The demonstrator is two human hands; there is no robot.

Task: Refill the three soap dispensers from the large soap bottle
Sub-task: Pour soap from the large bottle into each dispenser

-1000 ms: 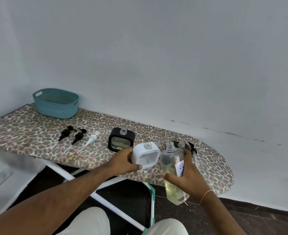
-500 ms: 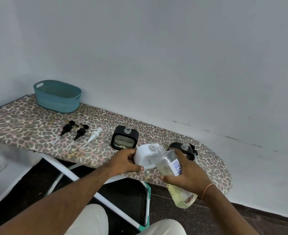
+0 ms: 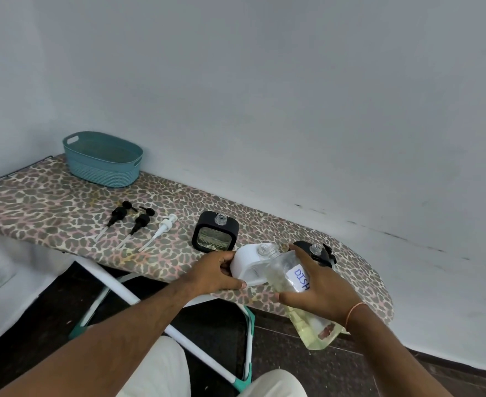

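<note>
a: hands? 
b: left hand (image 3: 217, 272) grips the white dispenser (image 3: 250, 265) at the bench's (image 3: 49, 207) near edge; right hand (image 3: 320, 285) curls round the large soap bottle (image 3: 286, 277), tilted, mouth at the dispenser's neck.
a: others?
b: black dispenser (image 3: 215, 235) mid-bench; another black dispenser (image 3: 315, 250) behind the right hand, near the rounded end.

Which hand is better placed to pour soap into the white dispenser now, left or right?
The right hand. It grips the large soap bottle, tilted with its neck at the white dispenser opening. The left hand holds that dispenser steady on the ironing board, so it should probably stay there.
</note>
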